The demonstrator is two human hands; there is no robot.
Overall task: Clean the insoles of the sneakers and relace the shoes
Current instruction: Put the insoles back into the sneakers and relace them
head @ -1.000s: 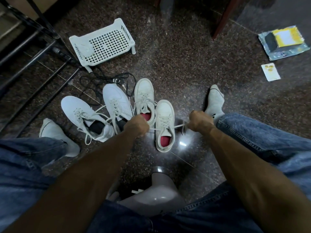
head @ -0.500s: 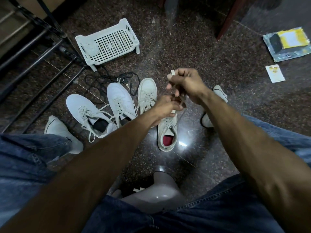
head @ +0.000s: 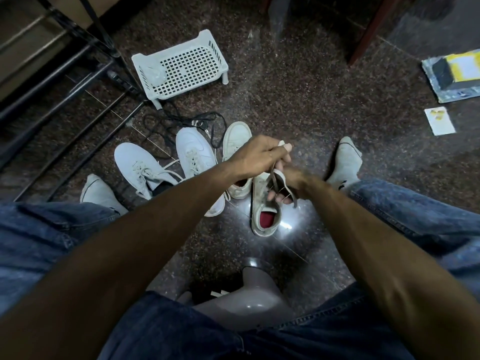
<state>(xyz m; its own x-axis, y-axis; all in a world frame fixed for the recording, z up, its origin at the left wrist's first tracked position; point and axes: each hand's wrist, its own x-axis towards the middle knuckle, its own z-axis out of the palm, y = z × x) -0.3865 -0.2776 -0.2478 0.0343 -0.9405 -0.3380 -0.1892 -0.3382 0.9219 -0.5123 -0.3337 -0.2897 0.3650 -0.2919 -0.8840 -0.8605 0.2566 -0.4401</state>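
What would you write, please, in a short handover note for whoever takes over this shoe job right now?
Left hand: pinches a lace end raised above the shoes.
Right hand: curled round the lace over the cream sneaker with the red insole.
Things: its partner cream sneaker stands beside it to the left; two white sneakers lie further left with laces loose. All are on the floor.
Done: lace looks threaded on the near cream sneaker.
Left: finish tying it; the white pair's laces need sorting. Whether any insoles are clean cannot be told.
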